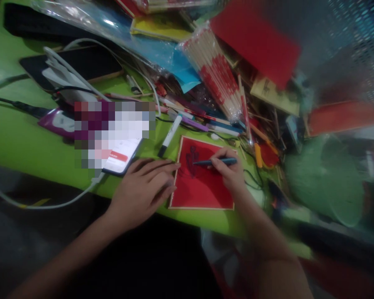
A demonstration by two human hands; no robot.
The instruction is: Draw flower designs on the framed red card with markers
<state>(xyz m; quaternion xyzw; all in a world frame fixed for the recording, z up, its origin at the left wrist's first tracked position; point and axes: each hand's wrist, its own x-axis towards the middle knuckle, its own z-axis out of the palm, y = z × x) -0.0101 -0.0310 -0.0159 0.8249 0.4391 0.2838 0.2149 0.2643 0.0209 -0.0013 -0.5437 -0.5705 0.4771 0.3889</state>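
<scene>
A square red sheet with a pale border (205,191) lies at the green table's front edge, dark drawn lines on its upper left part. In my right hand (229,168) is a dark blue pen (205,162), its tip on the sheet at those lines. My left hand (146,185) rests flat with fingers stretched out, fingertips at the sheet's left edge. Just above that hand lies a white marker with a black end (171,135). A lit phone (120,160), partly blurred out, is beside the left hand's fingers.
White and black cables (65,205) run across the green table (50,160) on the left, by a dark phone (93,62). Behind the sheet are pens, a plastic-wrapped bundle of sticks (210,62) and red paper (255,39). A translucent green rounded object (324,178) stands at the right.
</scene>
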